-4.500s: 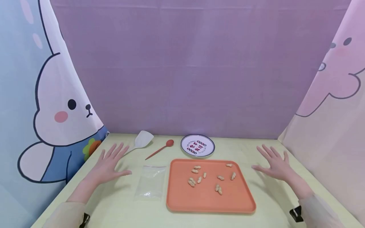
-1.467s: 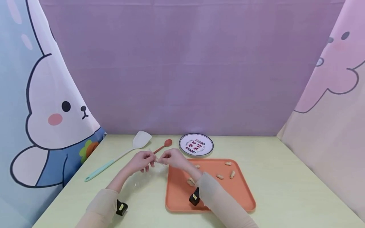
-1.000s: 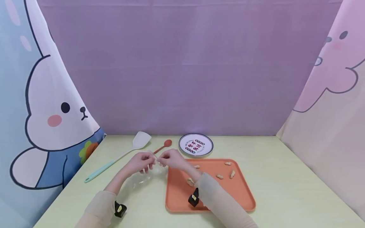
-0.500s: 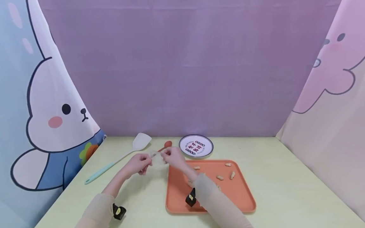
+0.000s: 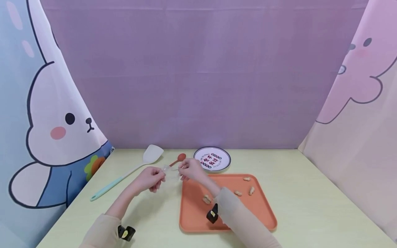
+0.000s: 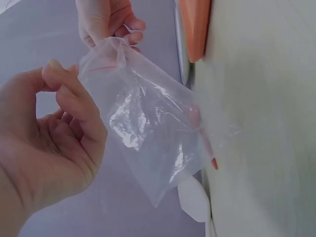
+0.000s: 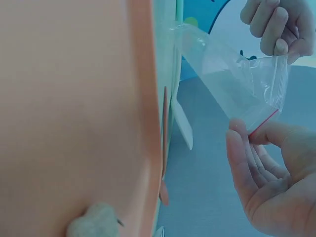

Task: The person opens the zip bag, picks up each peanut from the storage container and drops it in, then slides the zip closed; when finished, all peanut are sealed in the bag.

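Observation:
Between the two hands a clear zip-lock bag (image 6: 148,113) with a thin red line by its mouth is held up off the table, left of the tray. My left hand (image 5: 151,178) pinches the mouth's left side between thumb and forefinger. My right hand (image 5: 193,171) pinches the other side, over the tray's back left corner. In the right wrist view the bag (image 7: 232,79) hangs slack, with no contents showing. Several unshelled peanuts (image 5: 251,190) lie spread on the orange tray (image 5: 254,215); the right forearm hides part of it.
A round white plate (image 5: 223,162) with red print and a dark rim stands behind the tray. To its left lie a red spoon (image 5: 181,157), partly behind the bag, and a white spatula (image 5: 152,154) with a mint-green handle. A purple curtain (image 5: 198,75) closes off the table's back.
Both hands were spread at either side while the bag lay flat beside the tray. They have come together and lifted it by its mouth. Lately the right hand has shifted slightly rightward.

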A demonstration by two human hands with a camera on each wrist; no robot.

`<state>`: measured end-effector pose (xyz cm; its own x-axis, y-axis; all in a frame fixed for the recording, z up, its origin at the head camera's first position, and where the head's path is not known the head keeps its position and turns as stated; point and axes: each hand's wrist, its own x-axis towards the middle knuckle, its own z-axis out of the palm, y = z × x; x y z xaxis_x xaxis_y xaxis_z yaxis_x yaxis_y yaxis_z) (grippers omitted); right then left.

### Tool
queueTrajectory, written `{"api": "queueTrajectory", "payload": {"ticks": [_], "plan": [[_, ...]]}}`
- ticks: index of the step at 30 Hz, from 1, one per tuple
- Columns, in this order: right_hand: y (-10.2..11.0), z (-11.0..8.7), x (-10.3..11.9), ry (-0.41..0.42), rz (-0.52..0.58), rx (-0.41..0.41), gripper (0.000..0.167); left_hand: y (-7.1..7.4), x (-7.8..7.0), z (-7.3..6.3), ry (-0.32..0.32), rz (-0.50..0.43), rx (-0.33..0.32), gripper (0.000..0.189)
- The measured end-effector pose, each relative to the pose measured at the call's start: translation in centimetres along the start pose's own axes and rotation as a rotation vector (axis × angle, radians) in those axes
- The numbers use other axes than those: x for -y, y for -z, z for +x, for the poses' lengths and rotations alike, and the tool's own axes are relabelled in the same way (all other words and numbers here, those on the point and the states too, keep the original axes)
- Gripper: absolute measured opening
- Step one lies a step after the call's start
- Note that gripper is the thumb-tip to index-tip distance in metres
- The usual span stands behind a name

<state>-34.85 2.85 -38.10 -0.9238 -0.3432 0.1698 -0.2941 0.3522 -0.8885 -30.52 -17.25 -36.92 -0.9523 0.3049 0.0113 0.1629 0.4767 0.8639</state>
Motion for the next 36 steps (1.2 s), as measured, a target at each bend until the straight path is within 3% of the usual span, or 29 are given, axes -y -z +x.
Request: {"api": "queueTrajectory", "payload": {"ticks": [6, 10, 12, 14, 17, 19, 26, 36], "plan": [[0.5, -0.5, 0.7, -0.002, -0.048, 0.011, 0.014, -0.5, -0.4, 0.1, -0.074, 0.070, -0.103, 0.020], [0.6, -0.7, 1.0, 0.012, -0.060, 0.014, 0.016, -1.2, 0.3, 0.6, -0.181, 0.155, -0.232, 0.017], [0.6, -0.8, 1.1, 0.022, -0.046, 0.015, 0.015, -1.4, 0.9, 0.8, -0.259, 0.240, -0.303, 0.031], [0.7, -0.9, 1.2, 0.037, -0.027, 0.013, 0.014, -1.6, 1.6, 0.9, -0.320, 0.334, -0.343, 0.064], [0.8, -1.0, 1.4, 0.040, 0.013, 0.015, 0.016, -1.7, 2.6, 1.0, -0.361, 0.424, -0.318, 0.114], [0.9, -1.1, 1.5, 0.038, 0.033, 0.018, 0.018, -1.7, 3.0, 1.1, -0.350, 0.453, -0.278, 0.125], [1.0, -1.5, 1.8, -0.001, 0.032, 0.017, 0.015, -1.6, 3.6, 1.0, -0.290, 0.514, -0.238, 0.113], [0.8, -1.8, 1.8, 0.004, 0.024, 0.011, 0.014, -1.2, 4.4, 1.2, -0.323, 0.610, -0.178, 0.112]]}}
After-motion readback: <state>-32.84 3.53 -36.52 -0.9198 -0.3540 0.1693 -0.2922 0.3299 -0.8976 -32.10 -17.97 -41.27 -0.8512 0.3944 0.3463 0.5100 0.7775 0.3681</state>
